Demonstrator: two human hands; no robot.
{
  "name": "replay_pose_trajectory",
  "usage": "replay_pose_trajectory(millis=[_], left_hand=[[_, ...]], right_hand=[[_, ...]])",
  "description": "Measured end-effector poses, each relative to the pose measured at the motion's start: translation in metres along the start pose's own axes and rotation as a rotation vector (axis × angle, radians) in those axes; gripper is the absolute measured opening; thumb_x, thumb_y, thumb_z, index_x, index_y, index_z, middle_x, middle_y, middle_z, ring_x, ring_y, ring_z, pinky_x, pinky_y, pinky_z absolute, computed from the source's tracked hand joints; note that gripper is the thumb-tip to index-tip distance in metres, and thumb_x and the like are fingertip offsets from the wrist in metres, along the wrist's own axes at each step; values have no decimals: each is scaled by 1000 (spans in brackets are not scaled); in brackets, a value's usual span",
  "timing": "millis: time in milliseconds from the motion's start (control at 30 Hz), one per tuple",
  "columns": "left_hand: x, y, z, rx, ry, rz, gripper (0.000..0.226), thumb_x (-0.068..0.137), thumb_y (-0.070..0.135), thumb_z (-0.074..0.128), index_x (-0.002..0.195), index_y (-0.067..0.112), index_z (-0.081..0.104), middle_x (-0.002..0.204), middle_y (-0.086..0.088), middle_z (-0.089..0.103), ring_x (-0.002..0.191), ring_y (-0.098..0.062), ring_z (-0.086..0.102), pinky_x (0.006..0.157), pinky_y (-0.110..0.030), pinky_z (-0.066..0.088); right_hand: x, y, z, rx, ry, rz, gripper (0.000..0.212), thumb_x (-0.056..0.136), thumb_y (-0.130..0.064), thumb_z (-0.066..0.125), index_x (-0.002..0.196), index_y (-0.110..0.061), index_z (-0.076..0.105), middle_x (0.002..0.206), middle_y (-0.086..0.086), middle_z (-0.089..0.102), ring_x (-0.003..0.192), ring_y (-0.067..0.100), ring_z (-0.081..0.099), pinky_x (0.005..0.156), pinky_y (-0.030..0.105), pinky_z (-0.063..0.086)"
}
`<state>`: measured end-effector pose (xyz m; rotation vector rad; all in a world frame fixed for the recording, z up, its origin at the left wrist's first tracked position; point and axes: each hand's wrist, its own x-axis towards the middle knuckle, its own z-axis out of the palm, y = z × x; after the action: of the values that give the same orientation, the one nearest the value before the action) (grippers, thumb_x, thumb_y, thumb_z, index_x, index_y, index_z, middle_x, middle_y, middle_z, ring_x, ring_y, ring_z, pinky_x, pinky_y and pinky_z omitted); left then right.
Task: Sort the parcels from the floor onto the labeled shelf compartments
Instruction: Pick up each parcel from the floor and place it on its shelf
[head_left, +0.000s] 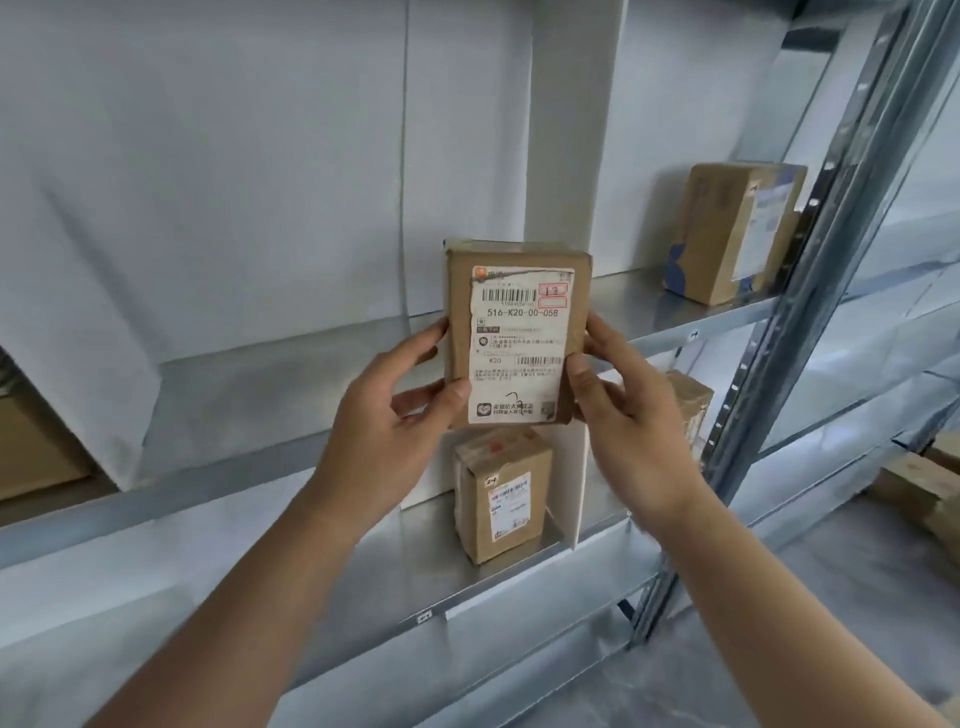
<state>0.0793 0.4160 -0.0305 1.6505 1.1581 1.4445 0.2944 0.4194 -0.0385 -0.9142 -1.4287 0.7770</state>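
Observation:
I hold a small brown cardboard parcel (517, 332) upright in front of the metal shelf (691, 319), its white shipping label facing me with "516-K20-00-058" printed on it. My left hand (400, 395) grips its left edge, thumb on the label's lower left corner. My right hand (621, 395) grips its right edge, thumb on the front. The parcel hangs level with the upper shelf board, in front of a white divider (566, 130).
A taped brown parcel (501, 501) stands on the lower shelf board beside a white divider (579, 483). Another box (727, 231) stands in the upper right compartment. More boxes lie at far left (31, 447) and lower right (919, 486). A steel upright (795, 322) runs diagonally at right.

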Motion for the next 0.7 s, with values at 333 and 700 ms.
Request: replay_pose_trajectory(millis=[333,700], left_hand=[[14,-9,62,91,183,-74,55,89,35,70,143,41,57,131,18,68,126,-15,66,98,-44,60],[34,-18,54,178,226,-47,54,96,15,72,135,47,54,126,10,74,118,-6,69,102,-33,57]], right_hand=[[66,56,-46,-25,-176,-15,42,111,-22,46,151,-34,51,141,-8,61,129,18,62,93,49,62],[91,67,-32,-61,-131,-14,39,109,-18,51,144,-31,60,130,-14,71,120,11,67,95,39,61]])
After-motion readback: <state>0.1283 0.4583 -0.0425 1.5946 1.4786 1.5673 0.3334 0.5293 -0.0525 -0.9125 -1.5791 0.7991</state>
